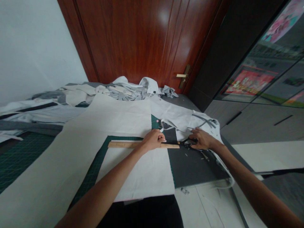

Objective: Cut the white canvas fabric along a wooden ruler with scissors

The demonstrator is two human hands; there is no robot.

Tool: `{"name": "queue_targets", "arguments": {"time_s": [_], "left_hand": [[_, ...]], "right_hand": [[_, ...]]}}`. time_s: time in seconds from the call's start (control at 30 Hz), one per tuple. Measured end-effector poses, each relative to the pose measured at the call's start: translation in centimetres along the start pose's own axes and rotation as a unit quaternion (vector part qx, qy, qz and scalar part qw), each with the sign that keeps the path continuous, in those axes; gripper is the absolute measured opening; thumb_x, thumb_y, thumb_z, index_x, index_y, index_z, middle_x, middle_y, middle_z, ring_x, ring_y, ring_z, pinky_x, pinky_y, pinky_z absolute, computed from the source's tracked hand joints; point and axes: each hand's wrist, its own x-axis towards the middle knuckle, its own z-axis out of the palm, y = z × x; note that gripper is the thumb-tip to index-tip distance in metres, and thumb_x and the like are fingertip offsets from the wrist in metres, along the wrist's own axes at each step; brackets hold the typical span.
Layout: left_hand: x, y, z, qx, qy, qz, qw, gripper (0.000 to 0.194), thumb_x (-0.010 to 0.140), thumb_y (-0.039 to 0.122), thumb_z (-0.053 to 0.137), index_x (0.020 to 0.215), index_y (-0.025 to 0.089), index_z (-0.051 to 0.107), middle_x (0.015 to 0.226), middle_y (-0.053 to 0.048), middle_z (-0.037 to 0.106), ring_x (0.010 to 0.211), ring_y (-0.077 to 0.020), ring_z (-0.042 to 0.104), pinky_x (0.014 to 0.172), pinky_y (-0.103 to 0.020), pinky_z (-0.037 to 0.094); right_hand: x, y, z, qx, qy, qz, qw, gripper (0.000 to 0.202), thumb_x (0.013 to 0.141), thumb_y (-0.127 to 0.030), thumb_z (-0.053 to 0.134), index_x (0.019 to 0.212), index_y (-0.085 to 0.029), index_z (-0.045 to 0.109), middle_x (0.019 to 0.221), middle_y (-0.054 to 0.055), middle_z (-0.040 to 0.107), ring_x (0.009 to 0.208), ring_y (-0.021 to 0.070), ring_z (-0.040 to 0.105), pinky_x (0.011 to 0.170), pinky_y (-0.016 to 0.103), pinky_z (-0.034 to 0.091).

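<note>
Scissors (188, 143) sit inside the curled right grip (200, 139); left grip (154, 139) too small to judge.

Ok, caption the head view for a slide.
Right hand holding scissors, left hand over a wooden ruler along white cloth.

The bare left forearm (116, 179) reaches forward over the near edge of the tabletop (197, 172), slanting inward; the bare right forearm (249, 179) slants in across the near right corner. The left hand (154, 140) is low, fingers curled in toward the thumb. The right hand (201, 138), nearer the right edge, sits about level with it, back upward, fingers bent in a grip, the two hands apart.
</note>
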Motion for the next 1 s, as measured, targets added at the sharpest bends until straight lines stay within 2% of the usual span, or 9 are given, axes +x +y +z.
{"name": "queue_targets", "arguments": {"time_s": [0.4,0.73,1.0], "left_hand": [[-0.05,0.21,-0.14,-0.007,-0.001,-0.001,1.000,0.017,0.086,0.015,0.066,0.073,0.017,0.076,0.071,-0.001,0.063,0.071,-0.0146,0.056,0.067,-0.026,0.040],[-0.02,0.05,-0.08,-0.006,-0.005,0.003,1.000,0.017,0.087,0.018,0.066,0.073,0.017,0.075,0.073,-0.001,0.064,0.073,-0.0156,0.057,0.067,-0.026,0.038],[-0.15,0.40,-0.23,-0.011,-0.001,-0.002,1.000,0.017,0.087,0.017,0.066,0.072,0.017,0.075,0.072,-0.001,0.063,0.073,-0.0157,0.056,0.066,-0.026,0.037]], "right_hand": [[-0.11,0.11,0.16,-0.003,0.007,-0.007,1.000,0.023,0.081,-0.039,0.067,0.069,-0.020,0.064,0.075,0.006,0.060,0.071,0.0208,0.052,0.079,0.036,0.038],[-0.14,0.03,0.07,-0.004,-0.012,0.012,1.000,0.023,0.082,-0.038,0.069,0.070,-0.019,0.067,0.077,0.008,0.063,0.075,0.0226,0.056,0.075,0.034,0.038],[-0.15,-0.04,-0.21,-0.011,0.012,-0.008,1.000,0.025,0.083,-0.038,0.068,0.067,-0.019,0.067,0.075,0.008,0.062,0.072,0.0213,0.055,0.077,0.034,0.038]]}}
